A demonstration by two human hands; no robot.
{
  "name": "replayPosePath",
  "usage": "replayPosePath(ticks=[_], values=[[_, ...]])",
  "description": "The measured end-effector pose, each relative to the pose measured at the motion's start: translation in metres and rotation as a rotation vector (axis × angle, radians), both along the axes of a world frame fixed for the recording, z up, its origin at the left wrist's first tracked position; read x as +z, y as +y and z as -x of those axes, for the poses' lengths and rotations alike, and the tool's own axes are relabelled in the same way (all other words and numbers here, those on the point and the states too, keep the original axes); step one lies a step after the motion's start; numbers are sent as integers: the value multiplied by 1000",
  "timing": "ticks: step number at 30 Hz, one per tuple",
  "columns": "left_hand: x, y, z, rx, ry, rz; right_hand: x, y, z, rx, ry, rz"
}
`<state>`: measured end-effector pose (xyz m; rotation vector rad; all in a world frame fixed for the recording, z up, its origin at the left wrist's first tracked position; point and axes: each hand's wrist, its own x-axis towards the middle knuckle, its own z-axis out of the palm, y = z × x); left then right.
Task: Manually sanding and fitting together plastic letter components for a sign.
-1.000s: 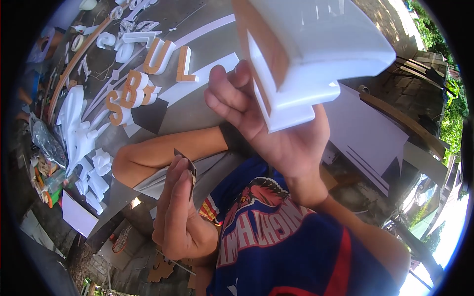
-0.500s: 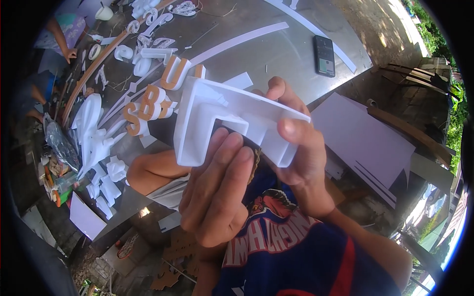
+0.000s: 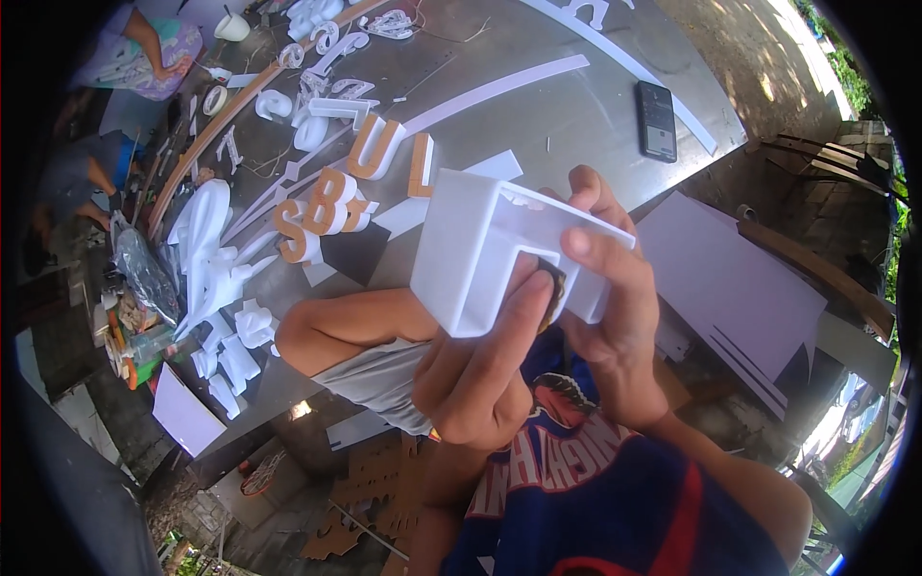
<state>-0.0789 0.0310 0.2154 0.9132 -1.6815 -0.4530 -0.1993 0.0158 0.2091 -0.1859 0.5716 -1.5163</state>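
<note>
A hollow white block letter (image 3: 459, 240) with raised walls is held up in front of my body, tilted. My right hand (image 3: 619, 307) grips its right end, thumb on the near wall and fingers behind. My left hand (image 3: 480, 384) reaches from below into the letter's notch. Its fingers press a folded dark piece of sandpaper (image 3: 553, 296) with a brownish edge against the inner wall. Part of the sandpaper is hidden behind the fingers. Beyond the letter, several white letters with brown faces (image 3: 377, 147) stand on the metal table (image 3: 499, 125).
A phone (image 3: 657, 122) lies at the table's far right, beside a curved white strip (image 3: 615, 48). White cut pieces (image 3: 204, 250) and a clear plastic bag (image 3: 144, 269) crowd the left. At far left, another person's hand (image 3: 175, 69) shows. White sheets (image 3: 730, 288) lie to the right.
The white letter has turned, so its left outer side now faces me. My left fingers have shifted rightward within the notch, exposing more sandpaper. The whole view has shifted slightly.
</note>
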Motion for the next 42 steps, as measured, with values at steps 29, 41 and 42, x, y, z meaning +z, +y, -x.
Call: replayPosePath(ticks=[29, 41, 42], values=[[-2, -1, 6, -2, -11, 21, 13, 6, -2, -156, 85, -12], [-1, 6, 12, 174, -53, -21, 7, 8, -18, -231, 55, -45], [-1, 11, 13, 212, -72, -30, 9, 9, -18, -221, 55, -48]])
